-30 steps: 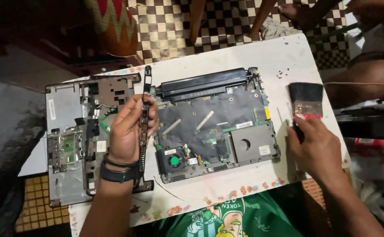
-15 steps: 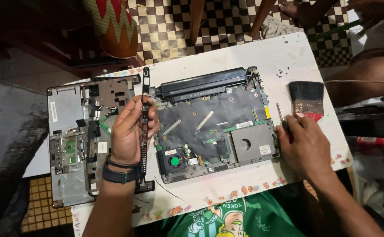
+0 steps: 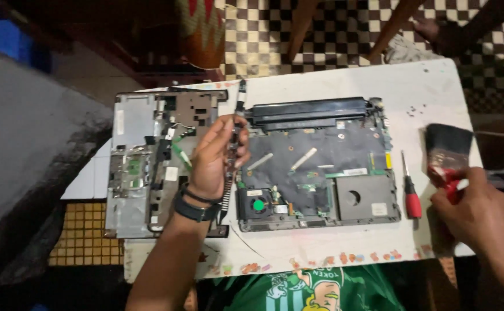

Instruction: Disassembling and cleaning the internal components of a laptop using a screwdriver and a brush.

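Note:
An opened laptop base [image 3: 321, 167] lies on the white table [image 3: 332, 78], its circuit board and a fan with a green sticker [image 3: 258, 205] exposed. Left of it lies the removed grey cover [image 3: 142, 173], inner side up. My left hand [image 3: 214, 161], with a black wristband, is closed around the thin black strip [image 3: 239, 101] along the cover's right edge, between the two parts. At the table's right edge my right hand [image 3: 485, 222] grips the red handle of a black-bristled brush [image 3: 449, 144]. A red-handled screwdriver [image 3: 411, 197] lies loose between the brush and the laptop base.
A green printed shirt [image 3: 315, 291] shows below the table's near edge. Beyond the table are a checkered floor [image 3: 344, 29], wooden chair legs [image 3: 304, 23] and a patterned woven basket [image 3: 203, 29]. A yellow tiled patch [image 3: 82, 230] lies at lower left.
My right hand has drawn back from beside the laptop base to the table's right edge and closed on the brush handle. The screwdriver now lies alone on the table. My left hand keeps its grip.

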